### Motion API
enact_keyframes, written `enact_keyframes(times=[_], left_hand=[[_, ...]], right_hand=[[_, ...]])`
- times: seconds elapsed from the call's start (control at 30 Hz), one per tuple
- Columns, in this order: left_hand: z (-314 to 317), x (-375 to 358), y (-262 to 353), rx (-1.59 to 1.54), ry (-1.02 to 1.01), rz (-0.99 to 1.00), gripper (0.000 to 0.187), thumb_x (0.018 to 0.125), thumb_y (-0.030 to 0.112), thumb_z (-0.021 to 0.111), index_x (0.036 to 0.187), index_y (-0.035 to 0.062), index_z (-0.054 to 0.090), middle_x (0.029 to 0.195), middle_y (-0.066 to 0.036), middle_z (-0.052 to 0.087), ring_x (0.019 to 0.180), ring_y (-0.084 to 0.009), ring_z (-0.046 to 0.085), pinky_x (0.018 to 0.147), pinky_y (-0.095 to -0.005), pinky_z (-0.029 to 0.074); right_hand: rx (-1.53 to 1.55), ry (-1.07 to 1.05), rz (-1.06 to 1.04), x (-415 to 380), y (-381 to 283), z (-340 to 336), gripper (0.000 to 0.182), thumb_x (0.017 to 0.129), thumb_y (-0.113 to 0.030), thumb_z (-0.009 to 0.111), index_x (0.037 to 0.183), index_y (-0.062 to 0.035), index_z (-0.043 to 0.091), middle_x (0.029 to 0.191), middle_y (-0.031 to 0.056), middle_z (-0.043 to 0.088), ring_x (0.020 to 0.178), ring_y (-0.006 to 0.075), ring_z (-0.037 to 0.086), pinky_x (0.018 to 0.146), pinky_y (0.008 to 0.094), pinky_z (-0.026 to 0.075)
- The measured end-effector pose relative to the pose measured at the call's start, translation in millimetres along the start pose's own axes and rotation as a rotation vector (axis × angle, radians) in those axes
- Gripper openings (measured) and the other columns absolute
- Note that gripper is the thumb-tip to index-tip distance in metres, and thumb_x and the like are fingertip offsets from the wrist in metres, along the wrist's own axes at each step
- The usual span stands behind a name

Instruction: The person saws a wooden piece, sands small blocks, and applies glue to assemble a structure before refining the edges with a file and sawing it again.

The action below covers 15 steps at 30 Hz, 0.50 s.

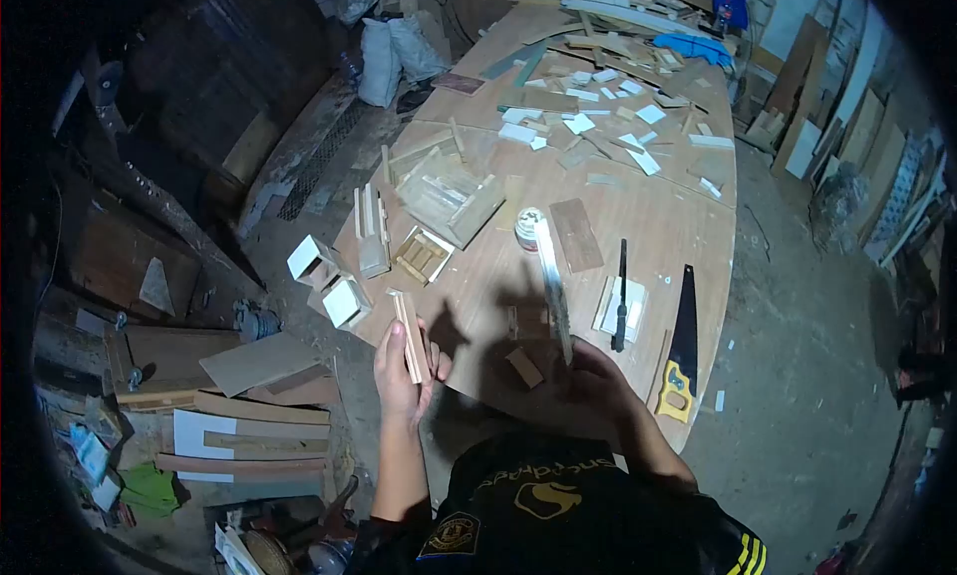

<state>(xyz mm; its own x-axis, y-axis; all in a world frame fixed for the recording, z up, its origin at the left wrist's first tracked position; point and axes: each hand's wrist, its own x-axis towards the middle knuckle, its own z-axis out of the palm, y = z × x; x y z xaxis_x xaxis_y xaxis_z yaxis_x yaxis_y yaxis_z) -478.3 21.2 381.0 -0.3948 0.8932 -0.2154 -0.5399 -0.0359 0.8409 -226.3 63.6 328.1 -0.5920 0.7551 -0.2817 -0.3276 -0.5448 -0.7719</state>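
My left hand [407, 371] is closed round a short wooden piece [406, 326] made of pale strips lying side by side, held upright over the table's near left edge. In my right hand [593, 374] is the lower end of a long, thin, whitish strip [551, 281]. Its far end overlaps the rim of a small round tin [527, 238] with white contents. Shadow covers part of the right fingers. Between the hands, a small wooden block [524, 368] lies on the table.
On the table [478, 316] are a yellow-handled handsaw [682, 356], a dark slender tool [620, 301] over a white piece, a brown board [575, 234], and a wooden box frame [449, 198]. White-faced boxes [346, 303] sit at the left edge. Scattered offcuts [588, 117] cover the far end.
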Motion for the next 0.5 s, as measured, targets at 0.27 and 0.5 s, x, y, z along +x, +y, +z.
enact_keyframes(times=[0.27,0.5], left_hand=[[27,-12,-11,0.102,0.015,0.043,0.039,0.1,0.038,0.04,0.099,0.0008,0.053,0.062,-0.003,0.044,0.042,-0.0136,0.038,0.044,-0.0293,0.035],[15,-28,4,0.086,-0.106,0.109,0.04,0.102,0.042,0.036,0.097,0.0062,0.054,0.063,-0.001,0.051,0.052,-0.0094,0.048,0.047,-0.0239,0.038]], right_hand=[[0.051,0.031,0.096,-17,-18,17,0.03,0.085,-0.013,0.051,0.112,0.0001,0.056,0.076,0.0005,0.048,0.061,0.0101,0.044,0.051,0.0251,0.035],[-0.019,-0.065,0.046,2,-16,68,0.034,0.089,-0.017,0.047,0.114,0.0042,0.054,0.067,0.0,0.044,0.06,0.0098,0.041,0.051,0.0269,0.034]])
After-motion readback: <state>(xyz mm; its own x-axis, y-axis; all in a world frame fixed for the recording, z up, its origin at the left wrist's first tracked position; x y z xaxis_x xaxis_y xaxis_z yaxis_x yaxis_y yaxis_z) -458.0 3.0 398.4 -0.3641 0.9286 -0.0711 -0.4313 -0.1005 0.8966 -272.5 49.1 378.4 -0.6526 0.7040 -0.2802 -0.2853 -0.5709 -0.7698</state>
